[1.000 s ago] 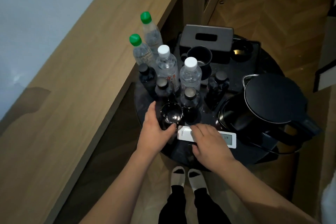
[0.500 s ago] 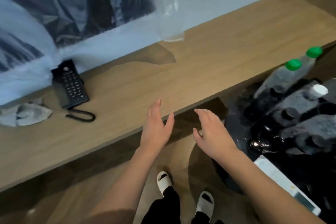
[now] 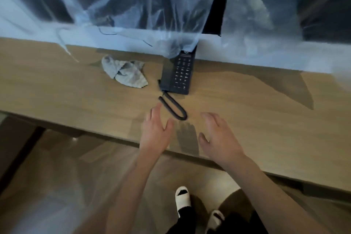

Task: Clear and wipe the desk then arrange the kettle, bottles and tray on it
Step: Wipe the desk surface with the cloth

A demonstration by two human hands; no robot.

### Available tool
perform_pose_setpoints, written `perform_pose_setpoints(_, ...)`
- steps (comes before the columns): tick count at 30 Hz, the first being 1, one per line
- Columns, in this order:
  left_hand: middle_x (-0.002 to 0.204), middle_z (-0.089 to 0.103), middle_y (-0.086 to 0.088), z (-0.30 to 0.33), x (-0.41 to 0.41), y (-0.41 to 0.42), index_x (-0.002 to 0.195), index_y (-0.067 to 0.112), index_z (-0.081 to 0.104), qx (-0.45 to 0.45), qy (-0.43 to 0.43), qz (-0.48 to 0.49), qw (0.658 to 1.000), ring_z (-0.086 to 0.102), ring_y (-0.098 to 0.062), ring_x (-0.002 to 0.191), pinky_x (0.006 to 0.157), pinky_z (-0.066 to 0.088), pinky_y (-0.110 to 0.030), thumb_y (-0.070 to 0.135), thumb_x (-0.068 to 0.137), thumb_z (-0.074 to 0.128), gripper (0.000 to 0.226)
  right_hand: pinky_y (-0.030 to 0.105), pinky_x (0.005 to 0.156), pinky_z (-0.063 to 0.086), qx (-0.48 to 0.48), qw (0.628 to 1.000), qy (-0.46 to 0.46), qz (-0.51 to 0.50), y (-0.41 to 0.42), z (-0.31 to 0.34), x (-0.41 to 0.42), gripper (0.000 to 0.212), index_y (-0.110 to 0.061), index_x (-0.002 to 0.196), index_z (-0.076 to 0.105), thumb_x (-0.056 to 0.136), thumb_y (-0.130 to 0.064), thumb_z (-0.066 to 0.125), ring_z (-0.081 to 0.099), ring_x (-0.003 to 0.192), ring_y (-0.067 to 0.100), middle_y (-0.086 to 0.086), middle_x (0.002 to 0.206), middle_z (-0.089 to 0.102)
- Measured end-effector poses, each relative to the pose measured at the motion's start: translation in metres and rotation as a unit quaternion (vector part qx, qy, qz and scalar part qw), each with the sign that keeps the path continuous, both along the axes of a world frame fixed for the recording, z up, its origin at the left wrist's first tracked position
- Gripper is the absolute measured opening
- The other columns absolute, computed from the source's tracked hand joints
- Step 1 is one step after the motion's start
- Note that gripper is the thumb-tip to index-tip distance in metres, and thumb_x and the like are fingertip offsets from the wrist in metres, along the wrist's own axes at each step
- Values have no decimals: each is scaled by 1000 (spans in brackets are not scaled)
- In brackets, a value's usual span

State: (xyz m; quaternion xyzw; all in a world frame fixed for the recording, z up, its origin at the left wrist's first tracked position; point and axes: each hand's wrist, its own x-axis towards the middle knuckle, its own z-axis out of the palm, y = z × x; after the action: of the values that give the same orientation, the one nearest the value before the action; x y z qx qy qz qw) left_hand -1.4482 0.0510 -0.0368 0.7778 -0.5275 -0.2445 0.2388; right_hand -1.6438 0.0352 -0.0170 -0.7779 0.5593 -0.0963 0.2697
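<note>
left hand [image 3: 154,132] and right hand [image 3: 218,137] hover above the near edge of the desk [image 3: 247,123], fingers spread and relaxed, holding nothing. just beyond the left hand's fingertips lies the coiled cord [image 3: 171,107] of a dark telephone [image 3: 179,72], which sits against the back of the desk. a crumpled grey cloth [image 3: 126,73] lies just beside the telephone, to its left. clear plastic sheeting [image 3: 144,5] hangs over the wall behind. kettle, bottles and tray are not in view. judgement: wiping is the step in hand. risk: a reach for the cloth may snag the cord and drag the telephone; a wipe near the back may catch the hanging sheeting.
</note>
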Motion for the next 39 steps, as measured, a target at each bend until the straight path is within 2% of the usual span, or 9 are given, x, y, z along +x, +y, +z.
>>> perform_pose_setpoints(10, 147, 43, -7, 16, 92, 1, 149, 13, 40, -11, -10, 177, 984, 43, -25, 136, 111, 36, -38, 25, 99, 56, 54, 33, 113, 34, 6, 981, -20, 192, -80, 1, 125, 60, -10, 148, 34, 95, -24, 58, 37, 136, 21, 6, 147, 39)
perform_pose_setpoints(15, 149, 42, -5, 20, 129, -1, 149, 14, 40, -12, -44, 224, 974, 39, -21, 137, 109, 30, -27, 23, 100, 55, 53, 34, 110, 35, 18, 969, -23, 245, -124, -4, 179, 59, -13, 149, 33, 96, -23, 56, 36, 137, 20, 4, 150, 36)
perform_pose_setpoints(18, 151, 40, -2, 17, 156, -19, 149, 18, 40, -9, -52, 226, 973, 41, -22, 135, 104, 33, -28, 24, 100, 54, 52, 37, 110, 36, 38, 969, -17, 245, -152, -13, 209, 60, -11, 149, 32, 96, -22, 58, 36, 138, 22, 7, 151, 35)
perform_pose_setpoints(23, 150, 42, -12, -17, 223, -102, 148, 11, 43, 0, -73, 177, 982, 39, -31, 137, 110, 26, -32, 16, 96, 56, 54, 37, 105, 36, 42, 973, 27, 225, -213, -48, 273, 60, -14, 145, 33, 93, -26, 60, 40, 132, 24, 5, 145, 40)
perform_pose_setpoints(27, 156, 35, -8, -66, 271, -185, 153, 16, 33, 2, -79, 127, 989, 32, -30, 143, 117, 23, -36, 19, 95, 55, 63, 44, 112, 29, 46, 982, 64, 173, -258, -94, 320, 86, -11, 156, 10, 92, -35, 61, 25, 145, 29, 9, 161, 20)
perform_pose_setpoints(29, 159, 32, -7, -92, 287, -218, 156, 20, 26, 18, -89, 102, 991, 28, -31, 145, 121, 22, -42, 20, 93, 55, 69, 46, 114, 26, 51, 983, 89, 150, -273, -114, 338, 92, -9, 156, 5, 91, -39, 62, 21, 146, 33, 13, 162, 17)
perform_pose_setpoints(32, 144, 46, -7, -119, 300, -241, 150, 23, 36, 47, -150, 93, 983, 41, -35, 130, 114, 28, -43, 24, 91, 54, 63, 45, 109, 30, -6, 983, 129, 129, -282, -132, 353, 72, -8, 146, 33, 89, -40, 64, 32, 137, 35, 16, 149, 37)
perform_pose_setpoints(35, 128, 49, -6, -117, 304, -234, 132, 21, 53, 32, -187, 98, 977, 43, -33, 115, 103, 33, -39, 26, 91, 54, 42, 45, 98, 39, -31, 986, 96, 132, -276, -131, 359, 43, -9, 122, 53, 88, -31, 66, 50, 117, 35, 13, 126, 54)
perform_pose_setpoints(39, 130, 50, -9, -84, 303, -180, 110, 11, 62, -15, -51, 114, 992, 46, -35, 116, 103, 38, -39, 21, 86, 60, 27, 42, 78, 49, -1, 993, 36, 111, -247, -89, 362, 43, -12, 119, 47, 85, -26, 69, 55, 101, 30, 10, 114, 54)
